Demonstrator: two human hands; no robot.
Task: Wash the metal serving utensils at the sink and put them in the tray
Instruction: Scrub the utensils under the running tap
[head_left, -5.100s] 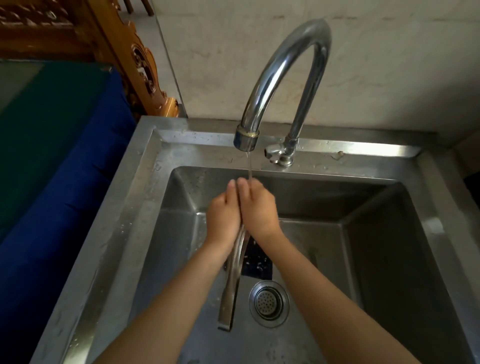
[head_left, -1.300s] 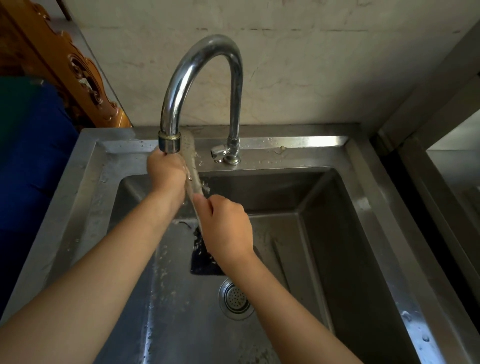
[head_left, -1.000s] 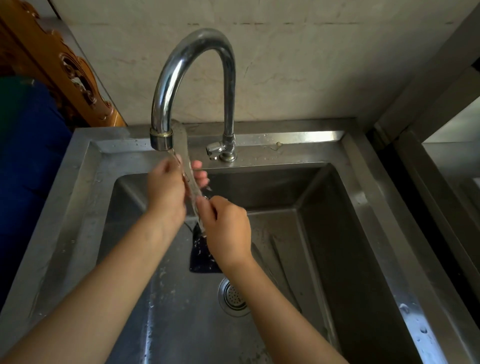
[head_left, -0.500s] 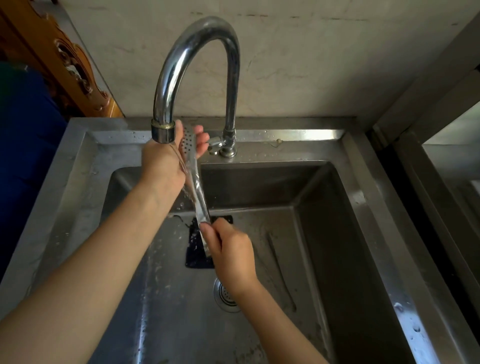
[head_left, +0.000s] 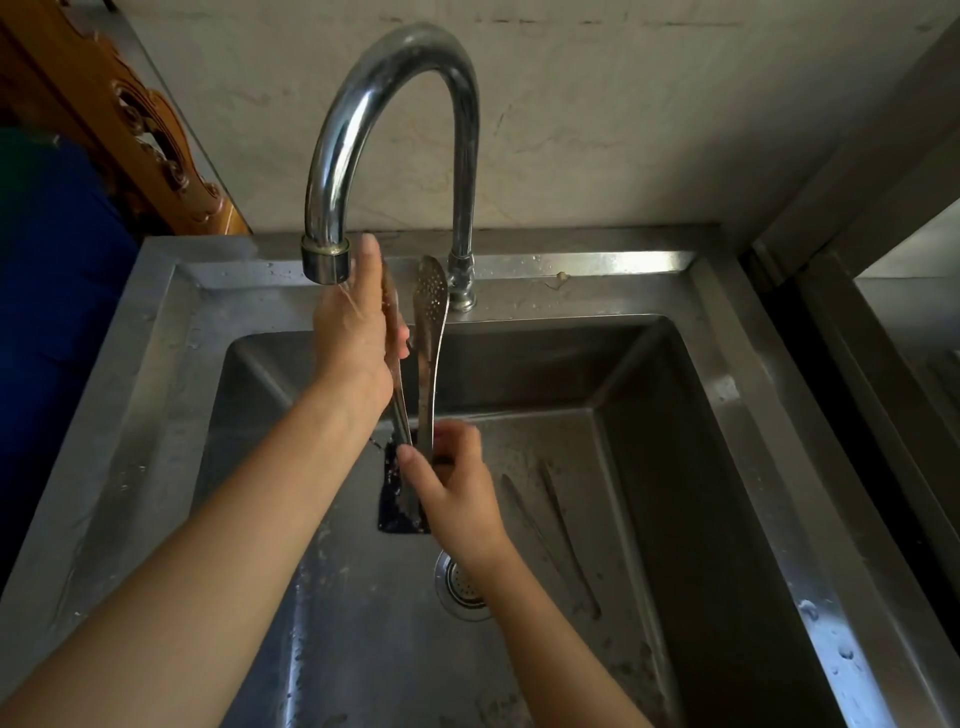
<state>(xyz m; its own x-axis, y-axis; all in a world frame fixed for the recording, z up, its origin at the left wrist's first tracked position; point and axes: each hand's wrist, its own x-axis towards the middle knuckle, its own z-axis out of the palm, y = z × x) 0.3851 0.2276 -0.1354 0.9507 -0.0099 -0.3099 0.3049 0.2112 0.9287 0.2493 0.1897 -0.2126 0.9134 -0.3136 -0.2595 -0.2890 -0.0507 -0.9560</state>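
A pale beige stone wall (head_left: 649, 119), veined with faint brown lines and hairline cracks, is filling the back of the view under soft, dim light. At the upper left, a carved orange-brown wooden furniture piece (head_left: 140, 124) with scrolled openwork is running diagonally across the corner. Below it, a deep blue fabric surface (head_left: 57, 322) is lying in shadow, a dark green patch (head_left: 21, 156) showing above it. At the right, a grey metal frame (head_left: 857, 171) is slanting downward, with a brighter grey metal surface (head_left: 914, 270) sitting beyond it.
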